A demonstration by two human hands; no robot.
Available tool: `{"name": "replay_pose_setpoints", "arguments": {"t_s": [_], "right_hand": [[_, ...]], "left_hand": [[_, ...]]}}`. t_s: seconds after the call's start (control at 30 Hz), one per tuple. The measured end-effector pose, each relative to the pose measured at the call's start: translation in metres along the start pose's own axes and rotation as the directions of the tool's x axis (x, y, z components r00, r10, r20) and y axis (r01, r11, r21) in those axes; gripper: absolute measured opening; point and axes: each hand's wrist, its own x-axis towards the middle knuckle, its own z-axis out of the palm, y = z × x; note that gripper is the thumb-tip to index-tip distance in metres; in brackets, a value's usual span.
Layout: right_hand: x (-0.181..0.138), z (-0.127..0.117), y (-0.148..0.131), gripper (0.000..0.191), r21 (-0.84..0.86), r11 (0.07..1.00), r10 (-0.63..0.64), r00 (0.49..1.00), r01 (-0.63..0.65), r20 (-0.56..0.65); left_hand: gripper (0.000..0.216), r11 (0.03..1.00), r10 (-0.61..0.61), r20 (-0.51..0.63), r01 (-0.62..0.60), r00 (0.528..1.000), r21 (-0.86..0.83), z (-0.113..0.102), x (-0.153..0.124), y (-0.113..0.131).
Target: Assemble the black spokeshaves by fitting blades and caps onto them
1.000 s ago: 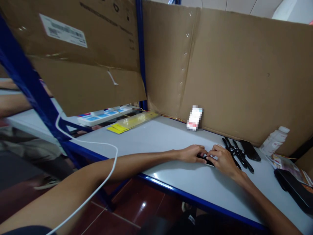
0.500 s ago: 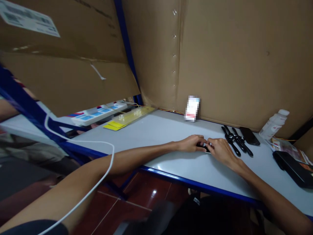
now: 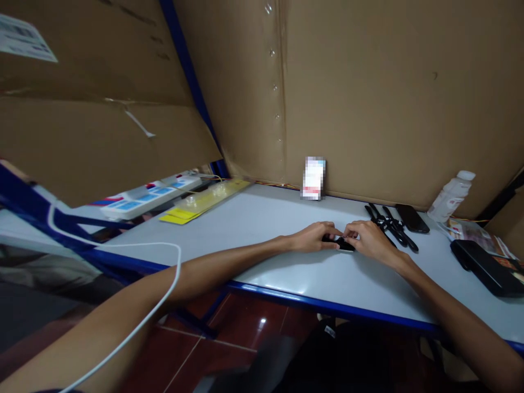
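Note:
My left hand and my right hand meet on the pale grey table, fingers curled round a small black object that lies between them on the tabletop. Most of that object is hidden under the fingers, so I cannot name it. Just right of my right hand lie several black tools and a dark phone.
Cardboard walls stand behind the table. A small box leans on the back wall. At the left lie yellow packets and a white power strip. A white bottle and a black case sit at the right. A white cable crosses my left arm.
The view has swung left and down. Both hands stay together on the small black object, fingers shifting slightly.

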Motion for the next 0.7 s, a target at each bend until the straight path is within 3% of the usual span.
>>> {"name": "replay_pose_setpoints", "arguments": {"t_s": [0.33, 0.7], "right_hand": [[0.0046, 0.0021, -0.0010, 0.027, 0.057, 0.995, 0.081, 0.996, -0.082, 0.026], [0.0077, 0.0037, 0.0026, 0.031, -0.062, 0.980, 0.190, 0.981, -0.188, 0.031]], "left_hand": [[0.030, 0.997, -0.077, -0.043, 0.075, 0.996, -0.036, 0.0026, -0.0005, 0.0002], [0.029, 0.993, -0.095, -0.049, 0.091, 0.994, -0.071, 0.0040, -0.0007, -0.0028]]}}
